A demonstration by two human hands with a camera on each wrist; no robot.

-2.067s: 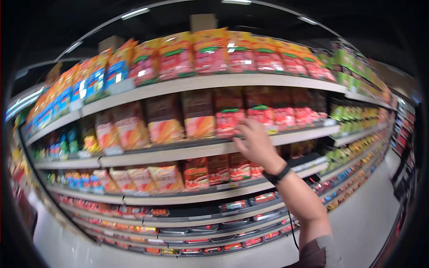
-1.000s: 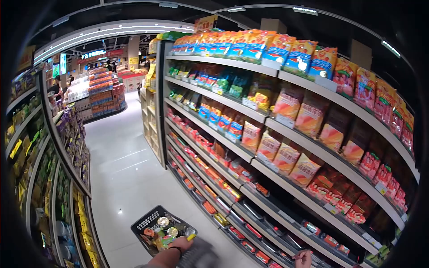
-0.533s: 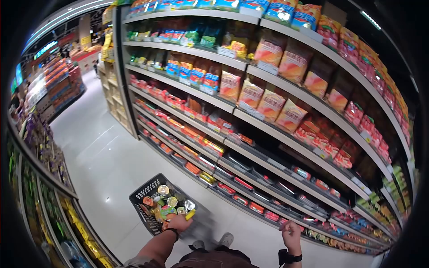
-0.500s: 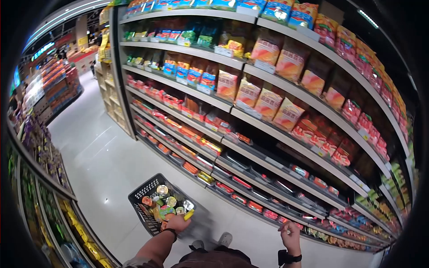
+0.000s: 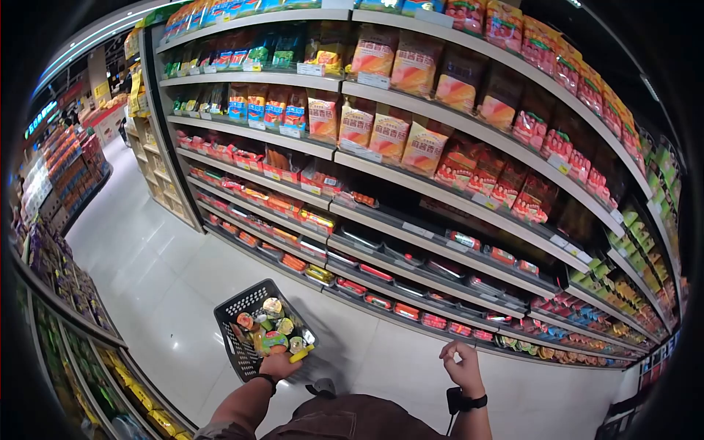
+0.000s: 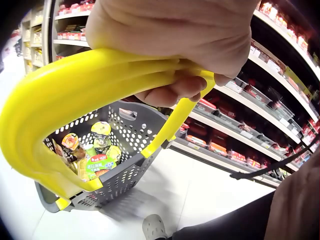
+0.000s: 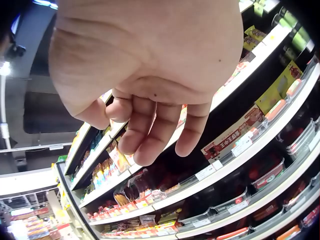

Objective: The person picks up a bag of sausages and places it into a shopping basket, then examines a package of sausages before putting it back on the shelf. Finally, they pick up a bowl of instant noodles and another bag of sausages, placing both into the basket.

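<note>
My left hand (image 5: 279, 364) grips the yellow handle (image 6: 75, 80) of a dark grey perforated shopping basket (image 5: 233, 343), low at my left side. In the left wrist view its fingers curl under the handle bar. Inside the basket lie several packaged foods, among them a green-and-red pack (image 6: 101, 164) and a round yellow-topped container (image 6: 101, 128). My right hand (image 5: 463, 367) is raised in front of my right side, fingers loosely bent. Nothing shows between those fingers (image 7: 150, 135) in the right wrist view, and the shelves stand beyond them.
A long shelf unit (image 5: 411, 172) fills the view ahead, with bagged snacks (image 5: 389, 136) above and small red packs (image 5: 407, 312) at the bottom. Another shelf (image 5: 110, 381) borders the left side. Pale tiled floor (image 5: 169, 293) runs between them toward a display stack (image 5: 70, 169).
My right hand has come down from pink packs on the middle shelf. The view swung left and down, bringing the left hand and basket into sight, then turned slightly right.
</note>
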